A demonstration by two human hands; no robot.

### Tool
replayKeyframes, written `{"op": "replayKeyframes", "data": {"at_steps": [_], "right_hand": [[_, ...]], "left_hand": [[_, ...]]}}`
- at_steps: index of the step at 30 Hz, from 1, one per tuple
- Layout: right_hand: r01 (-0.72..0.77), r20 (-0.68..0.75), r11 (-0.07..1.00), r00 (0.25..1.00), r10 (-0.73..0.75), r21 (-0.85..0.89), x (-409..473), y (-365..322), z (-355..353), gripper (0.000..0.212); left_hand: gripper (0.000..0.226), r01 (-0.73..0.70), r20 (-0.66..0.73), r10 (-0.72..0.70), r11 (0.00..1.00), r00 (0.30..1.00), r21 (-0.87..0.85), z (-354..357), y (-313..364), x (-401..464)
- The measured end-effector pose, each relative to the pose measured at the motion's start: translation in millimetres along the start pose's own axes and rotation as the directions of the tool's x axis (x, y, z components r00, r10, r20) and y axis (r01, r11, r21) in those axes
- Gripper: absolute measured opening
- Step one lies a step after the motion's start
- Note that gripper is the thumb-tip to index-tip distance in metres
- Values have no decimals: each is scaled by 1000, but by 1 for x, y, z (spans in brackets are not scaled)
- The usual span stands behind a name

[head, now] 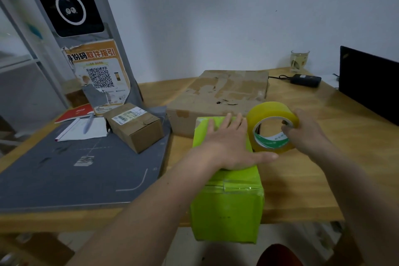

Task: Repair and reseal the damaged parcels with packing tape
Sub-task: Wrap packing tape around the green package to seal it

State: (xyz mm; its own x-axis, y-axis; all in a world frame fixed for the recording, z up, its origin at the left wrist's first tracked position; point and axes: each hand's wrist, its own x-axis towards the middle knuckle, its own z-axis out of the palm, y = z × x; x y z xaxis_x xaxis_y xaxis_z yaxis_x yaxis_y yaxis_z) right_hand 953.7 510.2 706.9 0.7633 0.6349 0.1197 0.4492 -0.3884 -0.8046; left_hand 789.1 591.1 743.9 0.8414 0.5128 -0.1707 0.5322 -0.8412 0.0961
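Here, left hand (228,147) flat on green parcel (226,205), right hand (306,134) gripping tape roll (272,114).

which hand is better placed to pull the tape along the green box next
Probably the right hand: it already grips the tape roll, fingers through the core, right beside the green box. The left hand lies flat on the box top, well placed to steady it.
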Motion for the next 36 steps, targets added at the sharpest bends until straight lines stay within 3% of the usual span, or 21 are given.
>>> {"op": "replayKeyframes", "data": {"at_steps": [3,6,11,13,16,19,21,24,27,33,36], "right_hand": [[6,39,1000,999,-5,-18,-4,1,-2,17],[37,54,999,998,-36,-21,-7,-3,3,20],[117,-22,993,993,-117,-2,-13,-27,0,30],[213,-158,968,969,-191,135,-18,-41,-4,36],[315,-262,920,931,-252,234,-21,-65,2,35],[313,-182,928,943,-279,201,-20,-77,26,30],[287,-106,926,957,-269,245,-23,-78,48,30],[243,3,939,968,-252,245,-28,-83,73,28],[238,106,950,959,-263,202,-30,-94,88,28],[248,182,964,948,-263,100,-38,-106,107,26],[255,170,963,949,-266,85,-33,-103,106,25]], "left_hand": [[105,138,-62,-140,990,988,-42,2,-8,4],[99,303,-33,-317,929,948,-213,-3,-23,-1],[93,259,-181,-386,836,905,-484,-8,-36,-10],[93,163,-176,-399,683,900,-712,-6,-47,-13],[89,-28,-133,-384,268,914,-963,8,-57,-17],[60,-113,-177,-428,171,887,-979,37,-61,-24],[49,-116,-134,-448,67,884,-991,48,-72,-18],[50,-9,-40,-399,79,916,-997,49,-93,-3],[52,-39,-85,-401,122,912,-992,48,-109,0],[69,-118,-97,-255,-66,962,-991,62,-132,-1],[73,-143,-133,-207,-35,969,-989,67,-137,3]]}}
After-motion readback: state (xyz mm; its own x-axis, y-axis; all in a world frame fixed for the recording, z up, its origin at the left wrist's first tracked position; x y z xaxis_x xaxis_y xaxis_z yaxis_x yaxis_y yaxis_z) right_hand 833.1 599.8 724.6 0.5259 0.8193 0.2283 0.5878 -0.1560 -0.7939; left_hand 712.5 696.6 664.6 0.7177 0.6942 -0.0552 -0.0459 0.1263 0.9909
